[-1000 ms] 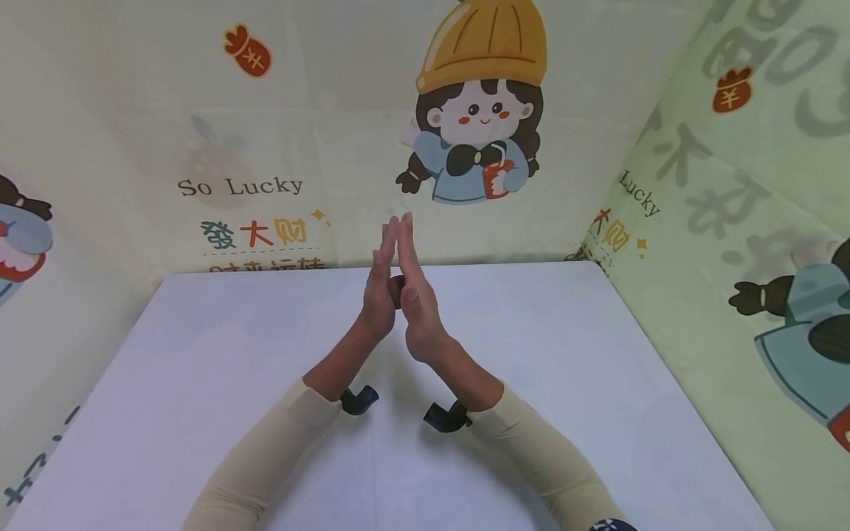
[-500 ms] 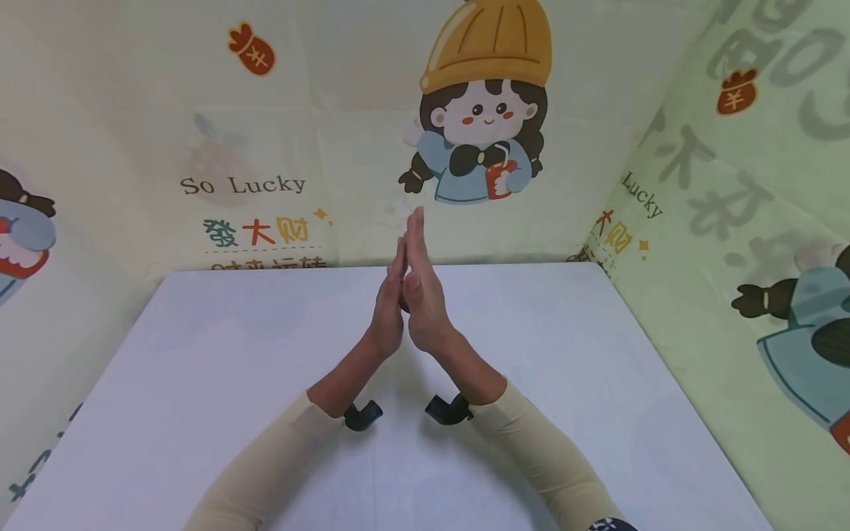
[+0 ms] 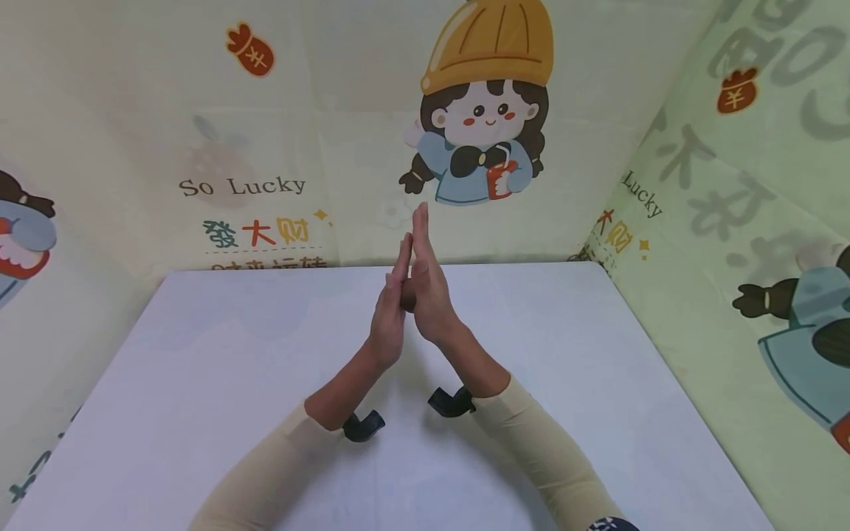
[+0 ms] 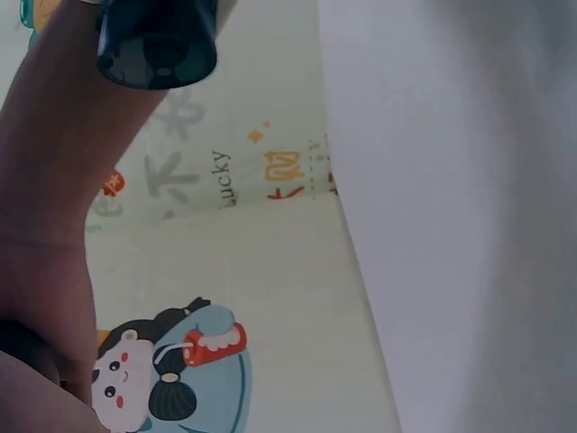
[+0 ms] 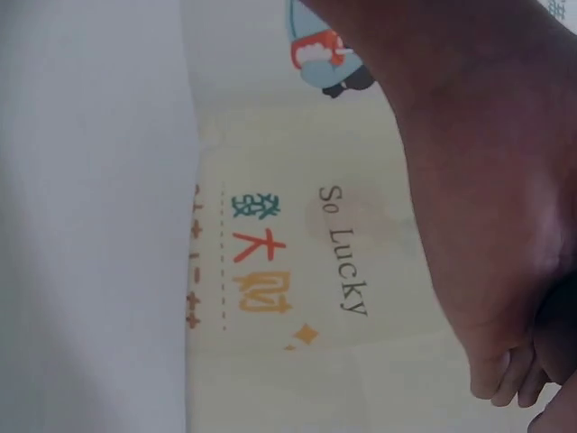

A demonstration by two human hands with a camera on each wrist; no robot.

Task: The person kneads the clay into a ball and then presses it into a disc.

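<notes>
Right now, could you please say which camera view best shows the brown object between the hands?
The head view: the brown object shows its colour and rounded edge between left hand and right hand. Each wrist view apparently catches only a dark part at one side.

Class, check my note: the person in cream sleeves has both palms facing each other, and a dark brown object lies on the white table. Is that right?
Not quite: the dark brown object is not on the white table. The head view shows it between the left hand and right hand. The rest stands.
</notes>
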